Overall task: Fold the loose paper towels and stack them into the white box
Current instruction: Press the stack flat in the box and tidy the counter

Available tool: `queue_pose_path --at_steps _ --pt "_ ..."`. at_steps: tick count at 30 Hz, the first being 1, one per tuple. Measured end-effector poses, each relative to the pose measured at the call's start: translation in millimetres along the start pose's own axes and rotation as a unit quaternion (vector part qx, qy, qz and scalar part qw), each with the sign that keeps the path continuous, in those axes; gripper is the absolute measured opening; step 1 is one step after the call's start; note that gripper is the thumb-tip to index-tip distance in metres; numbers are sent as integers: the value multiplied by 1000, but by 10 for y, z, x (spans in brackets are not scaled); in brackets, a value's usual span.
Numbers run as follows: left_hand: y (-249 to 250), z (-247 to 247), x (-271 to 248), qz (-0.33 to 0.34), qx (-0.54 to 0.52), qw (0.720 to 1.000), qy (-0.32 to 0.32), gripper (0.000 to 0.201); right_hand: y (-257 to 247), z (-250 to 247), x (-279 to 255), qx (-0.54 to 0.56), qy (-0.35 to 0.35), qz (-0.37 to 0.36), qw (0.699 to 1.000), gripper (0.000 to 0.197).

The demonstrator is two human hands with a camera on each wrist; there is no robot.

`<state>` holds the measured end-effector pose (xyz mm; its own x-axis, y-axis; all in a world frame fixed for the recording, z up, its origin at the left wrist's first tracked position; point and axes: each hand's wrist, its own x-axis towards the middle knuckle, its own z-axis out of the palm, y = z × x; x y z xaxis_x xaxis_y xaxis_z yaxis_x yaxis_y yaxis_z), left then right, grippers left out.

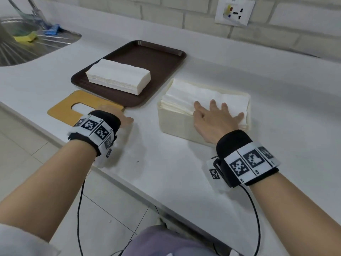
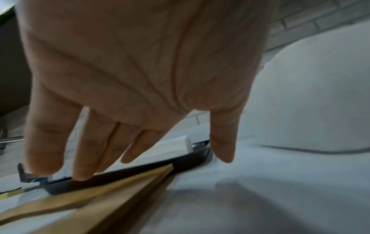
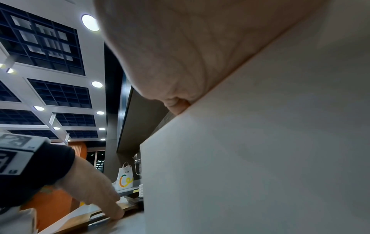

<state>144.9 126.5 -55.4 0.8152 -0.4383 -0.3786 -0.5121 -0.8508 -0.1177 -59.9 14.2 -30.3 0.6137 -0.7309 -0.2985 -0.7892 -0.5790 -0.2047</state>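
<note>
We see a white countertop (image 1: pixel 166 172) carrying everything here, and we place the rest against the white box (image 1: pixel 177 122) that sits on it. To the box's left and farther back lies a dark brown tray (image 1: pixel 156 58), its long axis running from near-left to far-right. On the tray rests a neat block of stacked paper towels (image 1: pixel 118 75), its long axis running left to right, roughly in line with the box's. The box also lies lengthwise left to right, and it is filled to above its rim with folded paper towels (image 1: pixel 193 95) that follow the same axis. Left of the box, at the near corner of the tray, lies a flat tan lid (image 1: pixel 62 109) with an oval slot in it.

Our right hand (image 1: pixel 214 117) lies flat on the towels in the box, fingers spread and straight, pointing away from us, pressing down and grasping nothing. In the right wrist view the box wall (image 3: pixel 260 158) fills most of the picture and the fingers are hidden behind it. Our left hand (image 1: pixel 118 115) is left of the box, over the lid's right end; from the head its wristband covers most of it. The left wrist view shows its fingers (image 2: pixel 84 158) extended and slightly apart above the lid (image 2: pixel 120 190), holding nothing. That view is blurred, so we cannot tell whether the fingertips touch the lid.
</note>
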Motion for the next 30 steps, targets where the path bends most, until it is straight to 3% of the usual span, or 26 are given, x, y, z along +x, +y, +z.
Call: queue_pose_path --at_steps 5,10,17,20,25,30 --pt "-12 101 74 -7 -6 999 -47 56 5 14 11 0 5 0 1000 50" --pt "-69 64 176 -7 -33 999 12 32 1 24 14 0 9 0 1000 50" --pt "-63 92 217 -38 -144 989 20 69 3 19 8 0 14 3 1000 50" --pt "-55 54 158 -68 -198 977 27 74 3 18 7 2 14 3 1000 50" --pt "4 -229 -165 -42 -238 962 123 48 8 18 -11 9 7 -2 1000 48" --pt "276 -519 -473 27 -275 935 222 55 29 -1 -14 23 6 -14 1000 48"
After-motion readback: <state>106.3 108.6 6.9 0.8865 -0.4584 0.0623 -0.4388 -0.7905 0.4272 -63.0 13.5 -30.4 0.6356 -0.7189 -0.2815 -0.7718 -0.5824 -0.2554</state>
